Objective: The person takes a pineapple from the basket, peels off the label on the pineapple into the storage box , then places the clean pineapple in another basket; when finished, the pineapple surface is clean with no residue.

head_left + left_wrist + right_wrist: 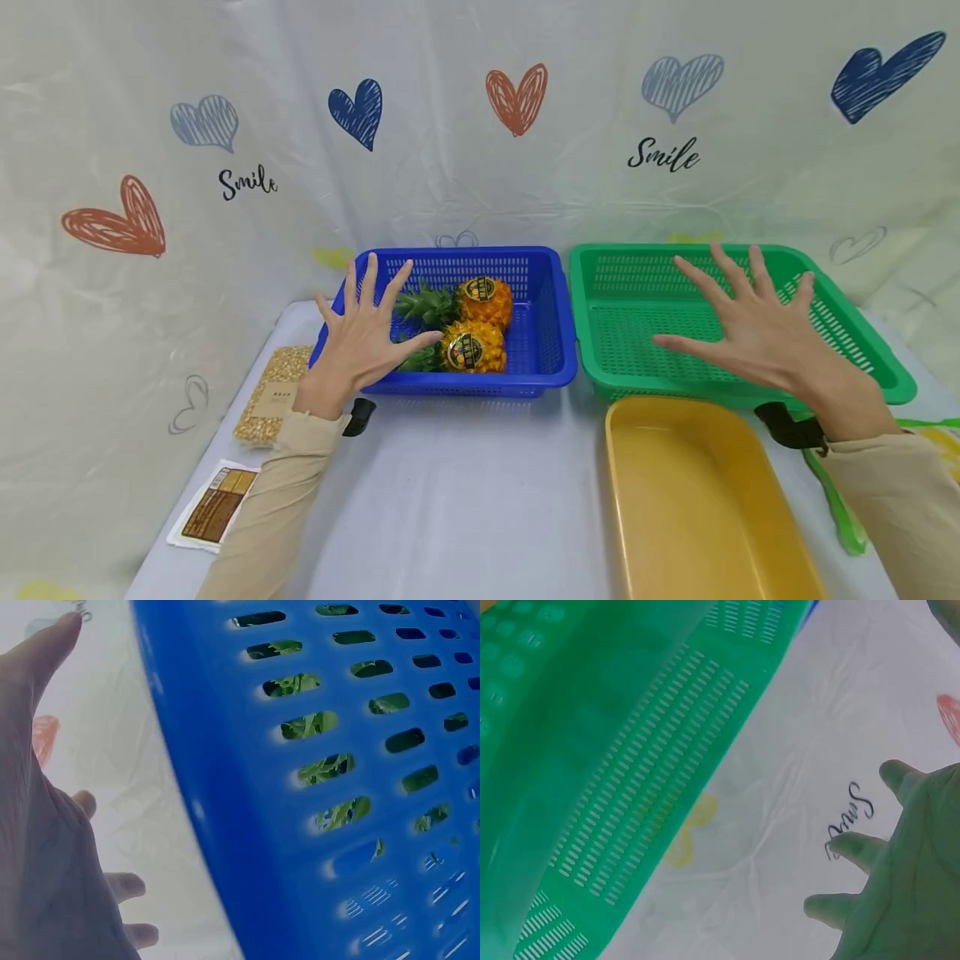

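Two small orange pineapples with green leaves and black round labels lie in a blue basket [551,379]. The rear pineapple [498,310] sits just behind the front pineapple [491,348]. With fingers spread, my left hand [360,337] is raised over the basket's left end and holds nothing. A green basket [622,333] stands to the right, with nothing seen inside. My right hand [765,333] is spread in front of it, also holding nothing. The left wrist view shows the blue basket's slotted wall [225,780] close up; the right wrist view shows the green basket's wall [652,765].
A deep yellow tray [675,492] stands in front of the green basket. Left of the blue basket lie a bag of yellow kernels [281,367] and a brown-and-white packet [217,504]. A green strap [843,512] lies by the right sleeve. A heart-printed curtain [450,167] hangs behind.
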{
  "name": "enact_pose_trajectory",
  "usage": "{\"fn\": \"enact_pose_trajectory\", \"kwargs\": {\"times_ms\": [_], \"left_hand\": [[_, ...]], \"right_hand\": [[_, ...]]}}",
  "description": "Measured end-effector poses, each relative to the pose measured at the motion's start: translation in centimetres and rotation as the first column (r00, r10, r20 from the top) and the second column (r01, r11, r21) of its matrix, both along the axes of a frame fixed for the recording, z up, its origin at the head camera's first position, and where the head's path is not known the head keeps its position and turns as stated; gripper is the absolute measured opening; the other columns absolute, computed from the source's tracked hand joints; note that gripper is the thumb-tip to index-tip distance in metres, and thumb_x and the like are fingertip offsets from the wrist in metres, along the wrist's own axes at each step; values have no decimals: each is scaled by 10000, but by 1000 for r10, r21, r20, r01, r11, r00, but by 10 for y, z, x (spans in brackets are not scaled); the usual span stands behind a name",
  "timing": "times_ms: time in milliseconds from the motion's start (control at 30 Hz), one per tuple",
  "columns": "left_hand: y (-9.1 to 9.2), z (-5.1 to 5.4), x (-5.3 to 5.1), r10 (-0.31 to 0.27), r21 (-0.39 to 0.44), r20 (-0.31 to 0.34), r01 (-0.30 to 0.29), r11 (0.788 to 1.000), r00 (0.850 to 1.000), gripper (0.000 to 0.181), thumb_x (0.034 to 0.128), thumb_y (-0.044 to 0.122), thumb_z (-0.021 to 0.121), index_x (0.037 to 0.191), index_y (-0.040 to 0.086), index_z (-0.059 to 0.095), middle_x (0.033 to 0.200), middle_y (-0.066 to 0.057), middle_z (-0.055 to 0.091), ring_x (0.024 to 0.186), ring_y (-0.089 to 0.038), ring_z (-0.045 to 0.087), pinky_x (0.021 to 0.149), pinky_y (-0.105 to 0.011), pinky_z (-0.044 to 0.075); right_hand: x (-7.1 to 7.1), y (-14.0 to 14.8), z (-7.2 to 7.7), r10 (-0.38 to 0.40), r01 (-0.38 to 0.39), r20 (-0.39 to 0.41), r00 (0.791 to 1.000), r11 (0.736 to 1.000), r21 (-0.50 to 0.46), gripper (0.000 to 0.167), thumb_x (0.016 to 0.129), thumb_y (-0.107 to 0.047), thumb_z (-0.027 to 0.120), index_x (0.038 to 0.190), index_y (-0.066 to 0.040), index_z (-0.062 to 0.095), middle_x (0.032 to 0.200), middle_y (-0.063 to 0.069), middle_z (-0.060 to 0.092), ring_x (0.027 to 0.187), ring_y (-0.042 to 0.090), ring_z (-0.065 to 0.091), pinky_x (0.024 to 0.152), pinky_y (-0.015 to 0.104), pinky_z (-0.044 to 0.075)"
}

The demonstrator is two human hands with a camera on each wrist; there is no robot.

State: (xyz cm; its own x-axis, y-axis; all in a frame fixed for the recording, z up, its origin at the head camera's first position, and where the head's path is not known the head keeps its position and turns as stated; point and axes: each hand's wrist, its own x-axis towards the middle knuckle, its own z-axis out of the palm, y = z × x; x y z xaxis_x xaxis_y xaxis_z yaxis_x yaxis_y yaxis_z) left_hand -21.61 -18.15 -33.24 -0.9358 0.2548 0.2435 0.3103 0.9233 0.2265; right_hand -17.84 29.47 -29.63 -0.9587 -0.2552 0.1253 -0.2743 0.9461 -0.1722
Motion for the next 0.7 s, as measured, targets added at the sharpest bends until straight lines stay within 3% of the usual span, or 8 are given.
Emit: {"fn": "enact_pose_trajectory", "kwargs": {"times_ms": [167, 333, 433, 533, 700], "left_hand": [[-9, -1, 7, -17, 27, -13, 18, 999, 1000, 964, 930, 784, 541, 1691, 358, 132, 1753, -137, -32, 1594, -390, -121, 1090, -865, -57], [-25, -3, 21, 18, 91, -28, -15, 996, 999, 926, 947, 721, 590, 1681, 284, 233, 1745, -166, 81, 1592, -438, 21, 1137, -831, 18], [-32, -5, 27, 30, 152, -29, -25, 988, 999, 937, 945, 678, 635, 1680, 244, 248, 1740, -173, 100, 1572, -471, 95, 1175, -776, 85], [-38, -9, 32, 37, 201, -27, -31, 979, 999, 963, 929, 639, 688, 1676, 209, 259, 1728, -197, 118, 1557, -485, 134, 1202, -720, 127], [-46, -17, 37, 69, 223, -19, -63, 973, 997, 1016, 871, 621, 764, 1661, 183, 301, 1710, -227, 149, 1546, -495, 152, 1193, -728, 162]], "right_hand": [[-1, -8, 1, 40, -40, -1, 999, 998, 41, 1063, 907, -650, 689, 1700, -258, 101, 1735, 222, -6, 1532, 575, -94, 1005, 900, -140], [4, -35, 8, 156, -151, -86, 984, 986, 63, 984, 885, -589, 764, 1658, -216, 284, 1698, 231, 188, 1540, 544, 107, 1078, 884, 5], [8, -58, 14, 261, -248, -163, 952, 964, 97, 923, 869, -540, 807, 1611, -183, 390, 1660, 221, 294, 1512, 509, 230, 1101, 843, 150], [8, -82, 20, 379, -358, -213, 901, 925, 130, 874, 868, -490, 832, 1577, -153, 449, 1619, 212, 371, 1469, 472, 332, 1081, 784, 284], [1, -121, 27, 521, -509, -194, 831, 853, 110, 783, 922, -403, 813, 1561, -113, 465, 1572, 182, 437, 1392, 421, 437, 1019, 669, 426]]}}
